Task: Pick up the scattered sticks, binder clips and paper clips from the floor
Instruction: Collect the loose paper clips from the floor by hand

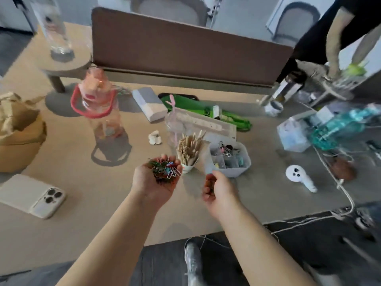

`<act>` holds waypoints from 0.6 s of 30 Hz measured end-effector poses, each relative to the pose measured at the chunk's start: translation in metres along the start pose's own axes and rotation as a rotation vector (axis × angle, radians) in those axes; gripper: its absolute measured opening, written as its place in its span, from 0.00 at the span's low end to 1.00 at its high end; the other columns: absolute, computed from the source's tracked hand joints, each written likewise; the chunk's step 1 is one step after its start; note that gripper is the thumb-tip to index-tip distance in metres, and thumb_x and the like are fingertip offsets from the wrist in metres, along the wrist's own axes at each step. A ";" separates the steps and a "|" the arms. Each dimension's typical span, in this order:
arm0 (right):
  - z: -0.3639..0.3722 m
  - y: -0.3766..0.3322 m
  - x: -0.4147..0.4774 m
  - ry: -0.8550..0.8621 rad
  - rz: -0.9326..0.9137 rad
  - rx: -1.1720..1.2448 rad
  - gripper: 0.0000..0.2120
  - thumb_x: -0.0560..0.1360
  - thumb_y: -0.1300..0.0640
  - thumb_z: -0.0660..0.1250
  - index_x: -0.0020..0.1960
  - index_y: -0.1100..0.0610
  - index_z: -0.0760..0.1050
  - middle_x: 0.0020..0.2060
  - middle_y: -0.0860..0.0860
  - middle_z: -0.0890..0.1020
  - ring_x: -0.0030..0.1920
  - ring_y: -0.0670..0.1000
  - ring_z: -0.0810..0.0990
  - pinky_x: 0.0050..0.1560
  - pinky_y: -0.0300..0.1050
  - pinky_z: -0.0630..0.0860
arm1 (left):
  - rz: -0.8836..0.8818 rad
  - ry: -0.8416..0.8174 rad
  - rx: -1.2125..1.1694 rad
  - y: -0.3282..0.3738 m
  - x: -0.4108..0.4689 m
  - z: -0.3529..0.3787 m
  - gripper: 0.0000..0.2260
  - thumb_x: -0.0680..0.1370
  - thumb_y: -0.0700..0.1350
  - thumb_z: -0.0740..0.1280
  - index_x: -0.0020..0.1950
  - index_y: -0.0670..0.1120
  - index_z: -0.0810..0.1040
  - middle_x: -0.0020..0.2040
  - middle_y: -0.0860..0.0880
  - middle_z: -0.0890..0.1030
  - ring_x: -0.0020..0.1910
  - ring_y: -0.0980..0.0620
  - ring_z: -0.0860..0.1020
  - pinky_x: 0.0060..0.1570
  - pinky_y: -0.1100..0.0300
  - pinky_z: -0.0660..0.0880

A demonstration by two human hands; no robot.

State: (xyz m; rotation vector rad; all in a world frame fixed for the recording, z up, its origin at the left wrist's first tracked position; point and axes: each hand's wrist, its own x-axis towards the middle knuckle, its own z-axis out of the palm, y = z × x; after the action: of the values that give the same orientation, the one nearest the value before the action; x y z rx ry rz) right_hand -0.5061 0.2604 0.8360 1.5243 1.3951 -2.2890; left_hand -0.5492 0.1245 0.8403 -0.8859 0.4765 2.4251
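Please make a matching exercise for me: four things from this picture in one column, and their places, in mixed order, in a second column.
Things:
1. paper clips
2. sticks
3. phone
4. controller

Places:
A. standing in the paper cup
B. lying on the left part of the table
C. in the palm of the left hand
D. to the right of the white tray

Pairs: 1-C, 2-A, 3-B, 4-D

A tangled heap of coloured and silver paper clips (pixel 165 169) lies in the cupped left hand (pixel 154 182). At its 2 o'clock, pale wooden sticks (pixel 189 147) stand bunched upright in a cup (pixel 187 168). Binder clips (pixel 226 150) lie in a white bin (pixel 246 162) at 3 o'clock.
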 end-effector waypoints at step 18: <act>-0.041 -0.093 0.197 0.007 -0.755 -0.513 0.16 0.81 0.52 0.55 0.37 0.56 0.70 0.32 0.52 0.76 0.35 0.55 0.77 0.40 0.53 0.73 | 0.070 0.035 -0.080 -0.140 0.141 0.116 0.13 0.76 0.39 0.54 0.33 0.42 0.71 0.33 0.44 0.75 0.34 0.47 0.74 0.40 0.58 0.73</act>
State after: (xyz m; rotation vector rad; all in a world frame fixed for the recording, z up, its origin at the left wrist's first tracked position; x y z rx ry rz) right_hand -0.6232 0.4230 0.7422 0.9353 2.6299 -1.9226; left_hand -0.6190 0.3419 0.8088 -0.9612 0.4326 2.5113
